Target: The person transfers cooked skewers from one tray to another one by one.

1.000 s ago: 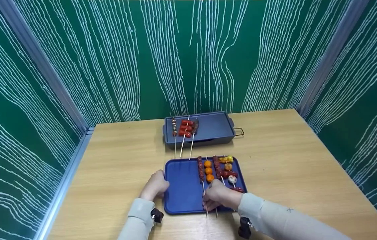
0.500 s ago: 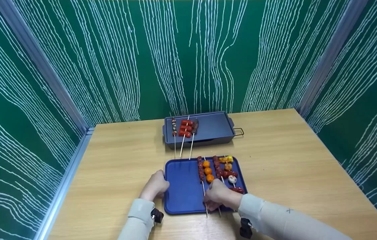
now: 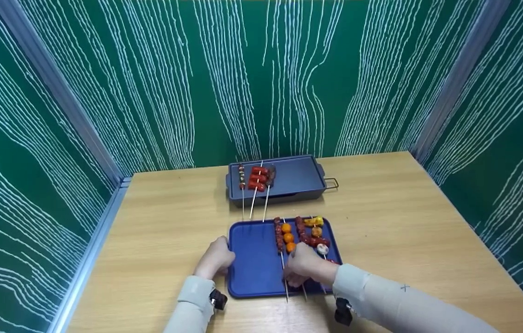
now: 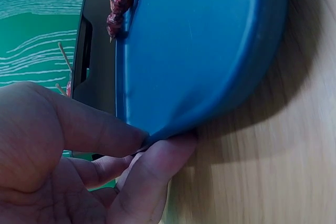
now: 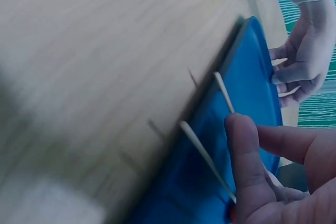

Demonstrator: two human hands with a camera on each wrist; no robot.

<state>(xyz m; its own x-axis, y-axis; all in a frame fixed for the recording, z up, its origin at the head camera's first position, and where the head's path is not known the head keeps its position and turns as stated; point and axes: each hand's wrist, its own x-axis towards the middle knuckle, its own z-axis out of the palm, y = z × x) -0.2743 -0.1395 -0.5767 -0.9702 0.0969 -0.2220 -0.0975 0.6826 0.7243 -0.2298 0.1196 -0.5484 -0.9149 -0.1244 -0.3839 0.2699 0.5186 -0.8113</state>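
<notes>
My left hand (image 3: 215, 255) pinches the left rim of the blue tray (image 3: 254, 259), thumb above and fingers below in the left wrist view. On the tray's right half lie several skewers. Over their lower sticks is my right hand (image 3: 306, 264). Its thumb and forefinger meet at the bare stick (image 5: 224, 92) of the dark red meat skewer (image 3: 279, 238). The neighbouring skewer with orange balls (image 3: 287, 237) has its stick (image 5: 202, 153) running beneath this hand. The hand hides parts of the sticks.
Behind the tray stands a dark grey grill (image 3: 293, 178) with a wire handle (image 3: 332, 183) on its right. Three skewers lie on its left part, among them one with red sausage pieces (image 3: 257, 178); their sticks jut toward the tray. Patterned green walls (image 3: 261, 83) border the wooden table (image 3: 390, 222).
The orange-ball skewer shifted slightly, its balls to the left and its stick end to the right. My right hand then rose a little. My left hand stayed on the tray rim.
</notes>
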